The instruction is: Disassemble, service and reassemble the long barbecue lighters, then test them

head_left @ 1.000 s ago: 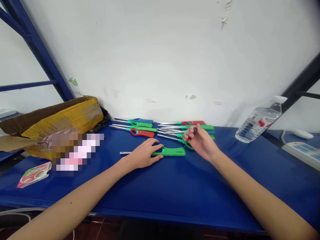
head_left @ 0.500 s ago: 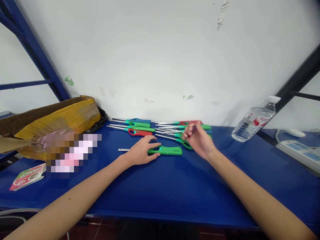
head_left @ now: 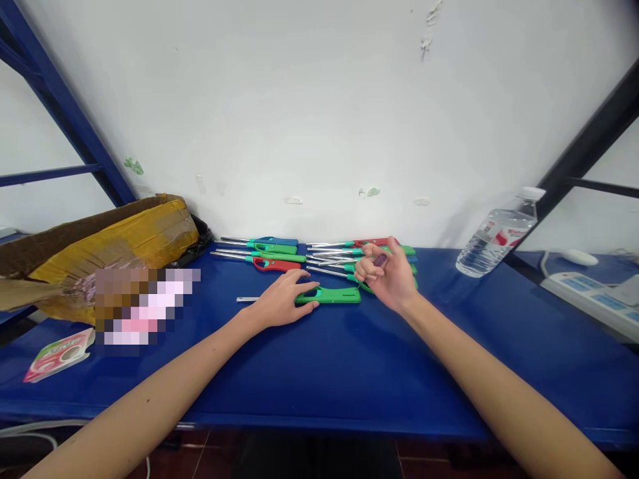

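A green long-nosed gas lighter (head_left: pixel 334 295) lies on the blue table, its metal tube pointing left. My left hand (head_left: pixel 283 298) presses it down, thumb and fingers closed around the trigger end. Curled fingers of my right hand (head_left: pixel 387 274) hold a small screwdriver (head_left: pixel 381 260) with a dark purple handle, the thumb raised away from it. The screwdriver's thin shaft comes down near the right end of the green lighter; whether the tip touches is too small to tell. Behind my right hand lies a pile of lighters (head_left: pixel 329 257), partly covered by it.
Several more lighters (head_left: pixel 277 265) lie in a row against the wall on the left. A torn cardboard box (head_left: pixel 120 233) with yellow tape and a pink card (head_left: pixel 60 354) are at far left. A tilted water bottle (head_left: pixel 494 236) and a power strip (head_left: pixel 592 303) stand right.
My right thumb has lifted and the hand has turned, so more of the screwdriver handle shows. My left hand stays on the green lighter. The view has shifted slightly.
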A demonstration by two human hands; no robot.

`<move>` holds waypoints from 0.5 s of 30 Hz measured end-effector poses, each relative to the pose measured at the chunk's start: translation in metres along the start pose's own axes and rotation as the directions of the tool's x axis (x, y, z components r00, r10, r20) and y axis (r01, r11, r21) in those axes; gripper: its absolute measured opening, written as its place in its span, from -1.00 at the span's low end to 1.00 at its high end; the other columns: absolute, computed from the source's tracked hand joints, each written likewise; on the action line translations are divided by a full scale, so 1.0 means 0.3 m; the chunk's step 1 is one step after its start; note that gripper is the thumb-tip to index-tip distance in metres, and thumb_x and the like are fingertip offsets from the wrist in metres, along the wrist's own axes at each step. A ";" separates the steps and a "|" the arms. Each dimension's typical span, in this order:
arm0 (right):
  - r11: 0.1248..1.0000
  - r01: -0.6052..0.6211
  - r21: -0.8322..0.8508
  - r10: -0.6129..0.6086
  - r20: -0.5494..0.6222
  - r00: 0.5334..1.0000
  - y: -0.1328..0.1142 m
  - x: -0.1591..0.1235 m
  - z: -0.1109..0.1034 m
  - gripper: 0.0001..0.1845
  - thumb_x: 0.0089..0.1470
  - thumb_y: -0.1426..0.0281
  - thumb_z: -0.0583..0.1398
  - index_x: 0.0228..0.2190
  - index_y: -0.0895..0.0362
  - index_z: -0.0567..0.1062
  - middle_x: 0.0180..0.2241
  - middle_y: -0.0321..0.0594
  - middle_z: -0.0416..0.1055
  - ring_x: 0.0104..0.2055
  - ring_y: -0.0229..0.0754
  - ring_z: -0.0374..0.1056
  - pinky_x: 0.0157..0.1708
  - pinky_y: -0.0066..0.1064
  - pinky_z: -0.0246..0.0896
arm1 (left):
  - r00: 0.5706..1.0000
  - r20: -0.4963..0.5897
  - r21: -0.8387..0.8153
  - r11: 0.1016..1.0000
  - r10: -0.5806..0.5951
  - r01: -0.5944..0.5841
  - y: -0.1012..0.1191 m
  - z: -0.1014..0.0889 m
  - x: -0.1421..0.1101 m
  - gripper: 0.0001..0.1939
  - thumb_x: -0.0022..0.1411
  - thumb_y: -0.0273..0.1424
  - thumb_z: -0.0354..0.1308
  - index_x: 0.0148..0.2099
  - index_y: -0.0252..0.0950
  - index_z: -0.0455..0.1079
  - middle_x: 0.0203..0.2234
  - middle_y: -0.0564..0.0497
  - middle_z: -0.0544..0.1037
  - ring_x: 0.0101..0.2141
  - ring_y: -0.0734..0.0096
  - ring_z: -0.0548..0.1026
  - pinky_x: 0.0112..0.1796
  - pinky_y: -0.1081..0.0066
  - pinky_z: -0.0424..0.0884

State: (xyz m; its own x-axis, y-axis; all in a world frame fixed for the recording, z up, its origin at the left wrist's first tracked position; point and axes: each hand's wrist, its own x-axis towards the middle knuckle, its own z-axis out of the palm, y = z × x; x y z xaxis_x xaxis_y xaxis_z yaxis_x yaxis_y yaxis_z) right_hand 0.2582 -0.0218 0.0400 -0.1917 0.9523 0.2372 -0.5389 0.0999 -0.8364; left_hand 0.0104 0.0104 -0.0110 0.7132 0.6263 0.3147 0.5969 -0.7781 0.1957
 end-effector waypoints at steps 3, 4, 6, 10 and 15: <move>1.000 0.004 0.018 -0.005 0.042 0.999 -0.007 -0.009 -0.005 -0.63 0.06 0.05 0.17 -0.55 0.05 0.32 -0.70 -0.45 -0.13 -0.62 -0.26 -0.10 -0.48 -0.37 0.11 | 1.000 -0.011 -0.024 1.000 -0.003 0.002 0.002 -0.001 0.000 -0.56 0.29 -0.17 0.12 0.15 -0.23 0.42 0.10 -0.20 0.37 0.12 0.00 0.34 0.13 0.06 0.30; 1.000 0.008 0.024 -0.009 0.041 0.999 -0.009 -0.009 -0.009 -0.68 0.04 0.11 0.20 -0.55 0.05 0.32 -0.69 -0.44 -0.10 -0.61 -0.26 -0.08 -0.47 -0.37 0.12 | 1.000 -0.013 -0.028 1.000 -0.003 0.003 0.002 -0.001 -0.001 -0.56 0.29 -0.17 0.12 0.15 -0.23 0.42 0.10 -0.20 0.37 0.11 0.01 0.34 0.12 0.06 0.30; 0.999 0.014 0.030 -0.015 0.019 1.000 -0.013 -0.006 -0.023 -0.75 0.01 0.20 0.23 -0.54 0.06 0.34 -0.67 -0.42 -0.05 -0.58 -0.25 -0.01 -0.44 -0.37 0.13 | 1.000 -0.008 -0.028 1.000 -0.006 0.006 0.002 -0.003 -0.002 -0.56 0.29 -0.17 0.12 0.15 -0.22 0.42 0.09 -0.20 0.37 0.10 0.03 0.35 0.13 0.08 0.30; 1.000 0.000 0.020 0.001 -0.054 0.999 -0.010 0.010 -0.054 -0.74 0.06 0.16 0.25 -0.49 0.05 0.38 -0.59 -0.35 0.11 -0.45 -0.19 0.17 -0.36 -0.36 0.18 | 1.000 0.022 -0.022 1.000 -0.017 0.017 0.004 -0.009 -0.005 -0.54 0.32 -0.15 0.09 0.20 -0.20 0.37 0.10 -0.17 0.37 0.09 0.06 0.36 0.11 0.11 0.31; 0.999 -0.051 0.010 0.052 -0.052 0.997 0.003 0.020 -0.066 -0.50 0.10 -0.02 0.18 -0.63 0.07 0.27 -0.62 -0.36 0.04 -0.50 -0.22 0.13 -0.42 -0.37 0.14 | 0.999 0.044 -0.004 1.000 -0.011 0.011 0.007 -0.012 -0.005 -0.52 0.34 -0.15 0.07 0.23 -0.18 0.32 0.11 -0.15 0.37 0.09 0.09 0.36 0.10 0.13 0.31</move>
State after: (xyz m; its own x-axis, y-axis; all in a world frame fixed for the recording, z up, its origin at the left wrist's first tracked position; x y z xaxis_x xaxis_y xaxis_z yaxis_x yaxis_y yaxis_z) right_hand 0.2727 -0.0104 0.0308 -0.1765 0.9699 0.1675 -0.5367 0.0478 -0.8424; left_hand 0.0091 0.0078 -0.0077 0.7220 0.6363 0.2716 0.6032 -0.7712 0.2033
